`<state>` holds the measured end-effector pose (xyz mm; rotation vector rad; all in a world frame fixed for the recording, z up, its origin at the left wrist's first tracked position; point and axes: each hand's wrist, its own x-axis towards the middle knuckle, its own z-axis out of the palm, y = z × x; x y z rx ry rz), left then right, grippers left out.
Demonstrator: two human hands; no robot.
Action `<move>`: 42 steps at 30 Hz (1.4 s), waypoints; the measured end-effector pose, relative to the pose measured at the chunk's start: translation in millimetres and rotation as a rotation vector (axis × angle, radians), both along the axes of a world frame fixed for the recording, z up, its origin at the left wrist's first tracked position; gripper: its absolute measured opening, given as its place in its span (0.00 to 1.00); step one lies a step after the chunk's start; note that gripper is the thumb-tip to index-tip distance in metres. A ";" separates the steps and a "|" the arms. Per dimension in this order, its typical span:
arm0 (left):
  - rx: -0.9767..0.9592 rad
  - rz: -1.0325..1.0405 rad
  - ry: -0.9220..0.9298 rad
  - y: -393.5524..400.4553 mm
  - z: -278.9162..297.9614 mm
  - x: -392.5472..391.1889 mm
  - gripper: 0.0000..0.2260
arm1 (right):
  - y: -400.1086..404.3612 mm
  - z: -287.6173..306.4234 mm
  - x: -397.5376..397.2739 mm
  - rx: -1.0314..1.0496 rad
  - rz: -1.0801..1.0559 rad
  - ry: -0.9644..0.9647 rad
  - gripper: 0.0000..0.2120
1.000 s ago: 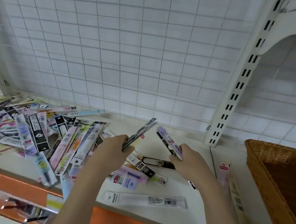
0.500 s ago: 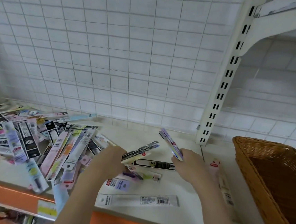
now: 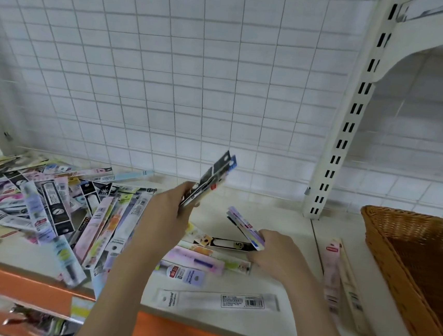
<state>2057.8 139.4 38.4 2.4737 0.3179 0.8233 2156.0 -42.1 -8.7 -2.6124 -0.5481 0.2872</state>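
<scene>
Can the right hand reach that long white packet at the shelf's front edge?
Probably yes: the long white packet lies uncovered close to the right hand, nothing between them. That hand grips a bunch of colourful packets, though, so grasping may be awkward.

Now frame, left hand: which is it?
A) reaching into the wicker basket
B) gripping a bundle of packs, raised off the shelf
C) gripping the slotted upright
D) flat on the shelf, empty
B: the left hand grips a bundle of packs that tilts up above the shelf, well clear of the wicker basket. The right hand holds a smaller bundle lower down.
</scene>
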 end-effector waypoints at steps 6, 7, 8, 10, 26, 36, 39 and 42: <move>-0.087 0.000 -0.030 7.1 3.8 -6.6 0.21 | 7.5 2.0 -1.5 -0.052 -0.007 -0.054 0.13; -0.106 0.010 -0.024 8.5 4.0 -7.2 0.21 | 7.9 2.4 -1.5 -0.054 -0.006 -0.064 0.13; -0.129 0.024 -0.011 9.2 4.4 -8.4 0.19 | 7.9 2.7 -1.3 -0.051 -0.007 -0.074 0.13; -0.160 0.056 -0.005 10.4 3.3 -10.1 0.10 | 7.0 3.9 -0.3 -0.046 -0.016 -0.101 0.10; -0.346 0.145 0.000 27.5 -5.1 -9.4 0.07 | 9.6 26.7 -0.9 0.024 -0.077 -0.204 0.17; -0.264 0.254 0.107 53.1 -1.2 -31.7 0.14 | 50.1 22.5 -2.4 -0.016 0.150 -0.111 0.04; -0.340 0.264 0.103 68.5 -2.1 -37.6 0.15 | 70.5 22.9 -2.7 -0.015 0.227 -0.067 0.03; -0.335 0.299 0.112 81.8 -1.8 -45.2 0.16 | 92.4 23.7 -2.4 0.000 0.264 -0.046 0.09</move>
